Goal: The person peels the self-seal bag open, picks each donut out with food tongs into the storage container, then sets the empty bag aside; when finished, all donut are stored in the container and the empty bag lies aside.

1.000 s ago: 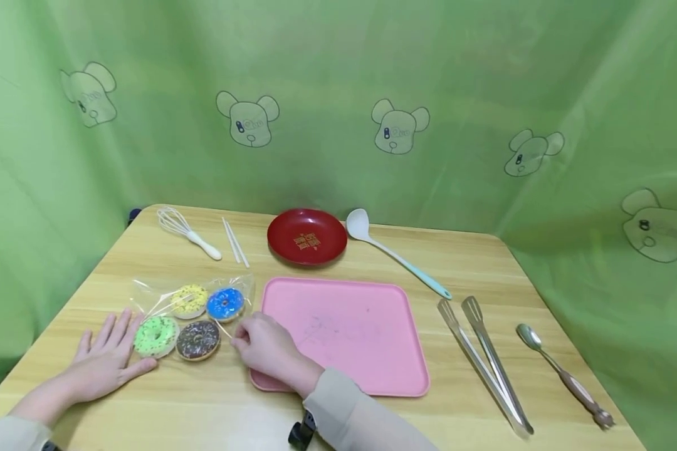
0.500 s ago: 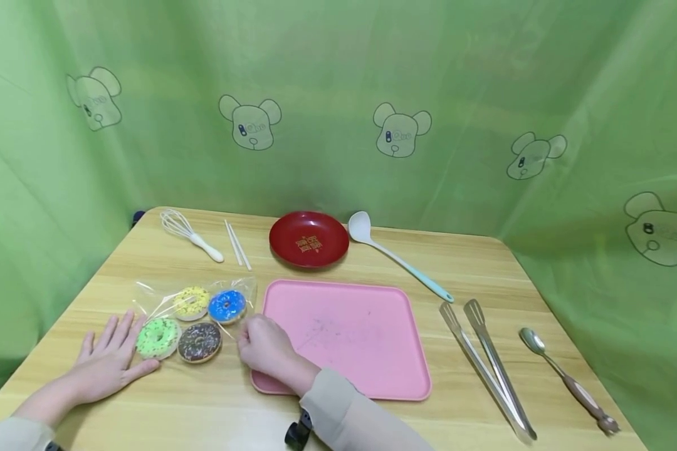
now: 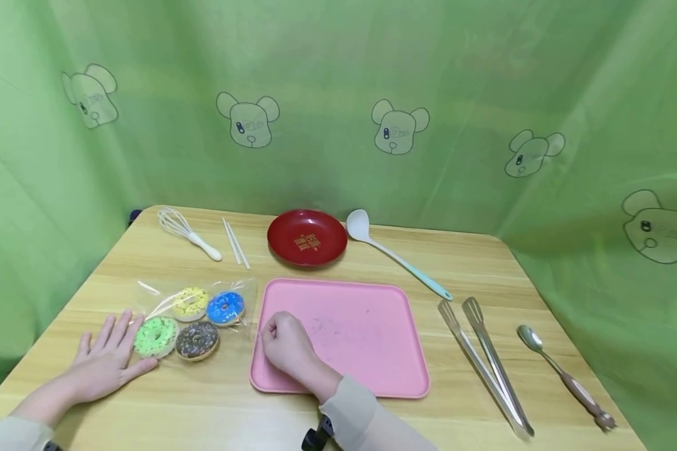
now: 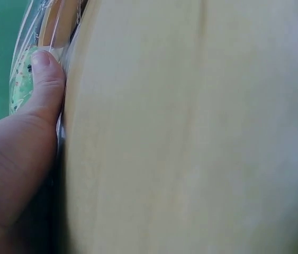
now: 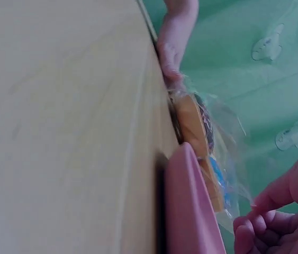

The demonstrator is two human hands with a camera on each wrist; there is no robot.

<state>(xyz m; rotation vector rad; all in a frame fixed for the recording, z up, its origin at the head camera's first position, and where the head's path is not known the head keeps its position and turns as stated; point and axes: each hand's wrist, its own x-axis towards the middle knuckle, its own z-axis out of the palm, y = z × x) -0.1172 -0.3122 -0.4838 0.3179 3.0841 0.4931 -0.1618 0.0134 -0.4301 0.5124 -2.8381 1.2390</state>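
Observation:
A clear plastic bag (image 3: 238, 341) lies left of the pink tray (image 3: 361, 338). Inside are donuts: a green donut (image 3: 156, 337), a yellow donut (image 3: 190, 303), a blue donut (image 3: 225, 307) and a chocolate donut (image 3: 197, 340). My left hand (image 3: 106, 360) is spread flat at the bag's left side, fingers and thumb beside the green donut; the left wrist view shows its thumb (image 4: 45, 79) against it. Over the tray's left part, my right hand (image 3: 290, 347) has curled fingers. In the right wrist view its thumb and finger (image 5: 273, 198) pinch the bag's thin film.
Along the back lie a white whisk (image 3: 188, 235), white chopsticks (image 3: 236, 243), a red plate (image 3: 307, 238) and a ladle (image 3: 397, 254) with a pale blue handle. Metal tongs (image 3: 488, 369) and a spoon (image 3: 564, 376) lie right of the tray. A green curtain (image 3: 327, 56) surrounds the table.
My right hand has moved right, from the bag's right edge to over the tray's left part. The left hand and the donuts stay nearly where they were.

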